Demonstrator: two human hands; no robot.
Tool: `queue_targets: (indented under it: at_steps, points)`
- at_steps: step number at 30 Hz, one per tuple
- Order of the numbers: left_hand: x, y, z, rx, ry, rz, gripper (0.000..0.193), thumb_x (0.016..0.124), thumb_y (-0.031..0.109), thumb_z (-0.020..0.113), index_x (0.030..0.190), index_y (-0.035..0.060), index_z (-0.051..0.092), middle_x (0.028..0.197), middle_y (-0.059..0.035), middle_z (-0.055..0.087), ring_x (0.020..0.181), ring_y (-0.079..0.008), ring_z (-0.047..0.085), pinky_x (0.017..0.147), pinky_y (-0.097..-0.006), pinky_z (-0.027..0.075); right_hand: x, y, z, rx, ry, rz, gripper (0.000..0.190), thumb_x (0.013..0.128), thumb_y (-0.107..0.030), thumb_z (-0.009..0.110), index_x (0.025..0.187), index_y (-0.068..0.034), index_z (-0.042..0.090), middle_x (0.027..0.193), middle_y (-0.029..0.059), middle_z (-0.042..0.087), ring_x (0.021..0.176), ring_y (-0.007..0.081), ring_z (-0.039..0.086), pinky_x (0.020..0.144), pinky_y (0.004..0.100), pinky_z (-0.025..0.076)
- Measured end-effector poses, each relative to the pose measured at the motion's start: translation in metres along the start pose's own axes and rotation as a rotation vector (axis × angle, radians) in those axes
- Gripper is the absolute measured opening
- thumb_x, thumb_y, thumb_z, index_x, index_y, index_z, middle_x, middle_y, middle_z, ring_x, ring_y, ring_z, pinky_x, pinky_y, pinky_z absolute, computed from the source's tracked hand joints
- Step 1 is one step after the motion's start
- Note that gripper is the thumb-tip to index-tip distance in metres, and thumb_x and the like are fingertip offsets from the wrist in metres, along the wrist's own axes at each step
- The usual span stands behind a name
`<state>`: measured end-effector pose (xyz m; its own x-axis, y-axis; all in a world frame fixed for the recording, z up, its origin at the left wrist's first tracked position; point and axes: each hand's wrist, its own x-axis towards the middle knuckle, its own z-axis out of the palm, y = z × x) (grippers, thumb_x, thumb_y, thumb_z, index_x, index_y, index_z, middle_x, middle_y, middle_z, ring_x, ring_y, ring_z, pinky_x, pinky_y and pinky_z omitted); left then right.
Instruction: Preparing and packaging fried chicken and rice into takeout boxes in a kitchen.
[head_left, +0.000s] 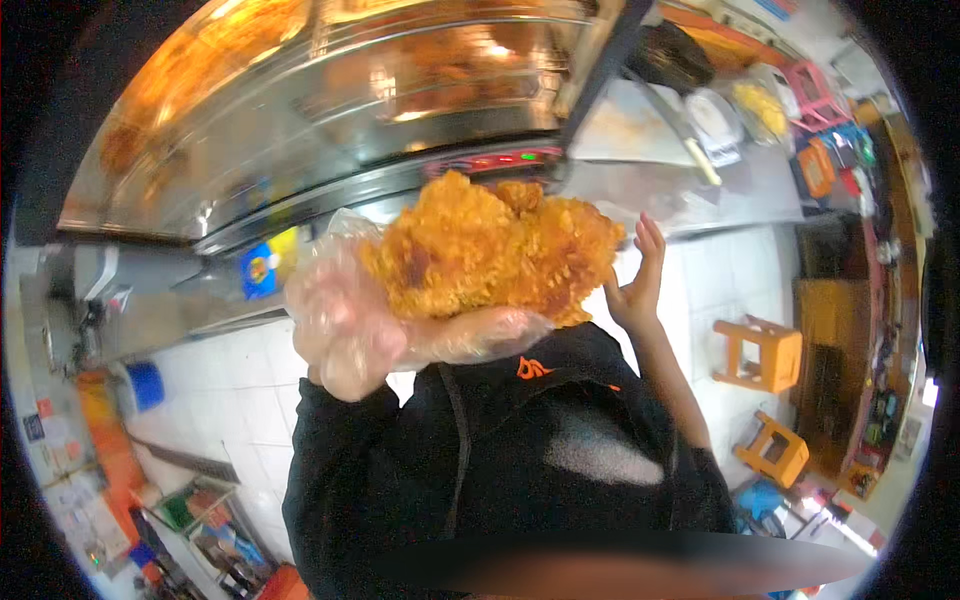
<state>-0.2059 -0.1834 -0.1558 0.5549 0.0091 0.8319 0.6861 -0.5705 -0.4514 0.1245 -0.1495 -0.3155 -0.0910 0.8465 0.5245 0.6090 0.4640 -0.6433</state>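
Note:
A large piece of golden fried chicken with a craggy crust is held up in front of my chest. My left hand, in a clear plastic glove, is closed around its left end and lower edge. Glove film lies along the underside of the crust. My right hand is bare and raised at the chicken's right end, fingers apart. Its thumb comes close to the crust; contact cannot be told. Beyond the chicken stands a lit glass food warmer with fried pieces inside, blurred.
A control panel with red and green lights runs under the warmer. On the metal counter to the right lie a long-bladed tool with a pale handle and a white scale-like device. Orange stools stand on the white tiled floor.

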Motion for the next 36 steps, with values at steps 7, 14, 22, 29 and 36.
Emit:
queue_targets:
  at_steps: [7,14,22,29,36]
  points:
    - [0.079,0.061,0.167,-0.232,-0.04,0.046,0.051,0.072,0.034,0.082,0.119,0.0425,0.062,0.12,-0.0021,0.05,0.113,-0.0264,0.052,0.077,-0.0377,0.057,0.082,0.034,-0.165,0.175,0.245,-0.236,0.024,0.076,0.001,0.072,0.099,-0.005,0.066,0.101,0.0117,0.066,0.09,0.0281,0.063,0.079,0.036,0.05]
    - [0.12,0.096,0.246,-0.516,-0.184,0.047,0.049,0.071,0.038,0.08,0.118,0.038,0.065,0.111,0.002,0.052,0.108,-0.0204,0.053,0.088,-0.0347,0.051,0.213,0.022,-0.217,0.05,-0.44,-0.7,0.028,0.07,-0.01,0.078,0.096,-0.003,0.07,0.095,0.0078,0.067,0.086,0.0254,0.064,0.071,0.0348,0.052]
    - [0.124,0.092,0.351,-0.731,-0.209,-0.07,0.053,0.068,0.031,0.083,0.117,0.0363,0.065,0.111,0.0003,0.052,0.109,-0.0217,0.055,0.077,-0.0334,0.056,0.276,0.103,-0.205,-0.031,-0.472,-0.77,0.022,0.067,-0.009,0.076,0.084,-0.004,0.064,0.086,0.0054,0.061,0.077,0.0243,0.061,0.066,0.0347,0.051]
    - [0.12,0.084,0.406,-0.727,-0.288,-0.189,0.05,0.065,0.026,0.083,0.112,0.0341,0.067,0.108,0.0005,0.051,0.104,-0.0226,0.06,0.071,-0.0348,0.058,0.323,0.174,-0.16,0.054,-0.484,-0.823,0.017,0.062,-0.013,0.07,0.075,-0.008,0.059,0.076,0.0035,0.054,0.076,0.0234,0.058,0.067,0.0351,0.049]
    - [0.111,0.11,0.421,-0.502,-0.333,-0.434,0.048,0.065,0.031,0.084,0.11,0.0353,0.069,0.11,0.0015,0.051,0.107,-0.0222,0.059,0.074,-0.035,0.056,0.349,0.223,-0.124,0.651,-0.733,-0.298,0.004,0.073,0.0,0.062,0.077,0.0,0.062,0.078,0.0103,0.061,0.069,0.0219,0.058,0.064,0.0322,0.048]
